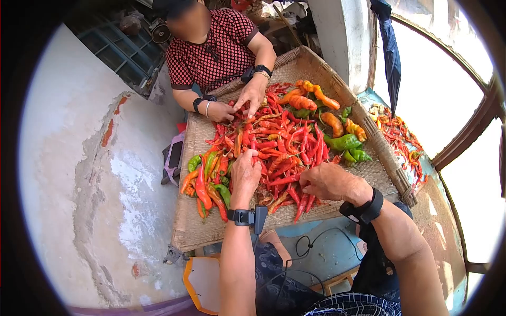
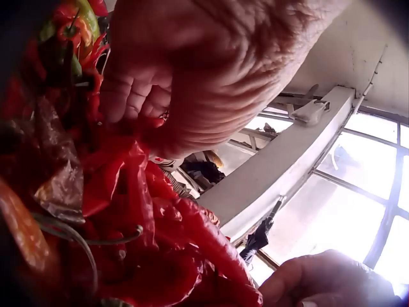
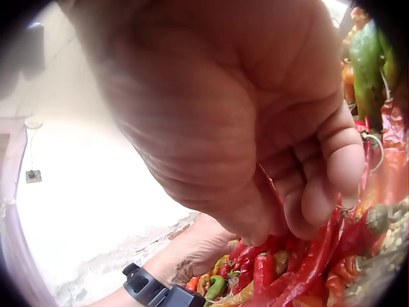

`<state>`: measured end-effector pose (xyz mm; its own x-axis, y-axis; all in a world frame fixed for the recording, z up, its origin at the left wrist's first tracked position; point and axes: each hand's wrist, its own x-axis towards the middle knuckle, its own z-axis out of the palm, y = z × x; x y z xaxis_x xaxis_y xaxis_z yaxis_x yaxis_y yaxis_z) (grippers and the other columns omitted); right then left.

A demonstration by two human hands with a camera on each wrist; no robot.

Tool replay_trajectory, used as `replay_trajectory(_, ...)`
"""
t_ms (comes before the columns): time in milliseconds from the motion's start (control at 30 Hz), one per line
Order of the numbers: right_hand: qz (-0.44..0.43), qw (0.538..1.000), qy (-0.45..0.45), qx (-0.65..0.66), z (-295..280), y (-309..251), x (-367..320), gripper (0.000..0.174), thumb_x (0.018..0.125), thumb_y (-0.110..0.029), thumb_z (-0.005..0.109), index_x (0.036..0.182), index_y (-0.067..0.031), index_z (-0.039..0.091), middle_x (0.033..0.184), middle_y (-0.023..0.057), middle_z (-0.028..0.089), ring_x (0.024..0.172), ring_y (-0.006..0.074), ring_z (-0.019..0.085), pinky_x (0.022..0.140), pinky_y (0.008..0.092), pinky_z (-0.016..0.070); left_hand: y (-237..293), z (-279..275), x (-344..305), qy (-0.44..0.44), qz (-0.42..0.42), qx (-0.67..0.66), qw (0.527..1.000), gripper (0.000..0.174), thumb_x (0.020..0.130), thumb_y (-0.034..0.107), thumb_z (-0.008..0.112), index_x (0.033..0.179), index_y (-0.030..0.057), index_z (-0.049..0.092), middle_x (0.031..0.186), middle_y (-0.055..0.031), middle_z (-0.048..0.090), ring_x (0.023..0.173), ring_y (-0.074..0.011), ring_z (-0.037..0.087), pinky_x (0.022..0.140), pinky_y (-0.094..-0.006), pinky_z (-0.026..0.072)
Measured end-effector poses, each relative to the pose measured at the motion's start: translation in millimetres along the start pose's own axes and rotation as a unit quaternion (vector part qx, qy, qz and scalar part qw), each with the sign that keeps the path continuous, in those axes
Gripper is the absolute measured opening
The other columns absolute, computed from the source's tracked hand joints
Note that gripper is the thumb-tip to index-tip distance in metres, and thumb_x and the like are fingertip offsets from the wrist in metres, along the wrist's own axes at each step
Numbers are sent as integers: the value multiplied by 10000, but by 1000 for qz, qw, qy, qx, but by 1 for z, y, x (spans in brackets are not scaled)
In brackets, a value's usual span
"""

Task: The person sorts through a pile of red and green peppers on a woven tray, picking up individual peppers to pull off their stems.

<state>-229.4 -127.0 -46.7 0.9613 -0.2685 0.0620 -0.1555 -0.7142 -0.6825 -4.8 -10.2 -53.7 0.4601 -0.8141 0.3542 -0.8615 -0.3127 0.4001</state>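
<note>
Red chili peppers (image 1: 282, 139) lie heaped in a large woven tray (image 1: 184, 218). My left hand (image 1: 246, 176) is over the left part of the heap, and its curled fingers hold a wrinkled red pepper (image 2: 136, 185) in the left wrist view. At the heap's near right edge, my right hand (image 1: 332, 181) pinches a red chili between thumb and fingers. A thin strip of that chili (image 3: 273, 185) shows inside the hand in the right wrist view; its tip is lost among other chilies.
Across the tray, another person's hands (image 1: 252, 97) touch the heap. Orange and green peppers (image 1: 342, 142) lie at the tray's right, with mixed long peppers (image 1: 208, 181) at its left. More red peppers (image 1: 403, 142) are spread beyond the right rim. A wall (image 1: 105, 184) stands at the left.
</note>
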Motion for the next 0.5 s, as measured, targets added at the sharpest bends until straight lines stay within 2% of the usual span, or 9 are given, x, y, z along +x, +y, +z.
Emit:
replay_trajectory(67, -3, 1000, -11, -11, -3, 0, 1, 208, 846, -228, 609, 976, -70, 647, 806, 158, 653, 786, 339, 639, 694, 413, 503, 20, -9, 0, -29, -37, -60, 997, 227, 765, 26, 620, 988, 23, 581, 881, -174, 606, 808, -333, 602, 739, -404, 477)
replay_trajectory(133, -20, 1000, 7, -12, -1, 3, 1, 204, 839, -218, 619, 972, -65, 641, 778, 155, 650, 761, 343, 637, 678, 417, 500, 35, -13, -4, -36, -24, -126, 991, 209, 782, 17, 611, 989, 17, 581, 895, -163, 614, 810, -311, 610, 744, -380, 483)
replay_trajectory(200, -55, 995, 80, 16, 1, 6, 2, 207, 847, -208, 625, 972, -43, 629, 758, 162, 646, 735, 341, 640, 650, 414, 496, 50, -17, -8, -9, 28, -124, 992, 186, 802, -4, 593, 987, 8, 585, 924, -151, 627, 862, -308, 622, 775, -383, 484)
replay_trajectory(233, -57, 995, 82, 15, 1, 6, 3, 207, 847, -208, 625, 972, -43, 629, 758, 162, 646, 735, 341, 640, 650, 414, 496, 56, -18, -10, -10, 41, -134, 990, 180, 807, -8, 590, 986, 9, 587, 922, -148, 628, 870, -306, 623, 777, -382, 485)
replay_trajectory(300, -30, 985, 147, 81, 0, 4, 4, 227, 864, -212, 628, 977, -15, 616, 732, 167, 633, 680, 314, 639, 614, 392, 494, 65, -19, -15, -11, 57, -143, 988, 175, 811, -12, 587, 985, 9, 588, 921, -144, 630, 878, -304, 624, 779, -382, 485)
replay_trajectory(367, -15, 980, 157, 124, -4, -1, 6, 248, 869, -232, 630, 968, -6, 615, 700, 149, 614, 657, 289, 623, 597, 387, 482, 72, -20, -19, -3, 84, -151, 985, 140, 835, 23, 606, 974, 34, 621, 825, -49, 621, 638, -114, 534, 591, -251, 440)
replay_trajectory(433, -1, 972, 165, 167, -7, -1, 7, 271, 874, -253, 632, 958, 4, 615, 668, 130, 595, 634, 264, 607, 581, 383, 471, 79, -21, -22, -23, 93, -165, 982, 134, 840, 27, 605, 972, 33, 619, 835, -55, 628, 657, -125, 557, 600, -260, 450)
replay_trajectory(500, 27, 949, 138, 282, -9, 1, 10, 281, 888, -266, 635, 901, 14, 607, 630, 57, 544, 586, 144, 526, 529, 309, 426, 83, -21, -24, -43, 115, -164, 979, 131, 845, 18, 602, 975, 32, 609, 875, -77, 650, 736, -174, 629, 641, -289, 483)
